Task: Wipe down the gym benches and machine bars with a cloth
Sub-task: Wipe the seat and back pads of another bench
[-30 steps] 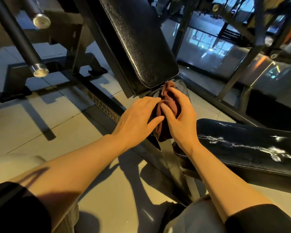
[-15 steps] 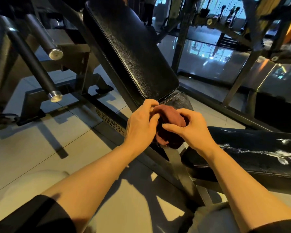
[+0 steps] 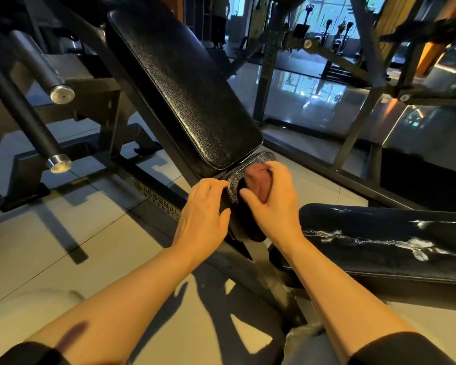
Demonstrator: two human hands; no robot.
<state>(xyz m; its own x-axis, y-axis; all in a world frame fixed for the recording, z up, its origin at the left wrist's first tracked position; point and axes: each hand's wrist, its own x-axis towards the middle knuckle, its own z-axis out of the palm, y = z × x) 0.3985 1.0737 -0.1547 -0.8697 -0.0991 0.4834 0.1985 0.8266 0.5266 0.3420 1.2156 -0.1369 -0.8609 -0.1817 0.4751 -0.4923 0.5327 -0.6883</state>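
Observation:
A dark red cloth (image 3: 258, 181) is bunched on the small black seat pad (image 3: 234, 188) below the tilted black backrest (image 3: 184, 88). My right hand (image 3: 273, 201) grips the cloth, fingers curled over it, and hides most of it. My left hand (image 3: 203, 212) rests with relaxed fingers on the left edge of the same seat pad, apart from the cloth. A second black bench pad (image 3: 379, 243) with white scuffed cracks lies to the right of my right forearm.
Two black bars with silver end caps (image 3: 61, 94) (image 3: 59, 163) stick out at the left above the machine's steel base (image 3: 27, 191). Grey frame uprights (image 3: 353, 143) stand at the right. Tiled floor (image 3: 50, 259) lies below; a person stands far back.
My left hand has let go of the cloth and moved to the seat pad's left edge. My right hand has carried the cloth up onto the pad's top.

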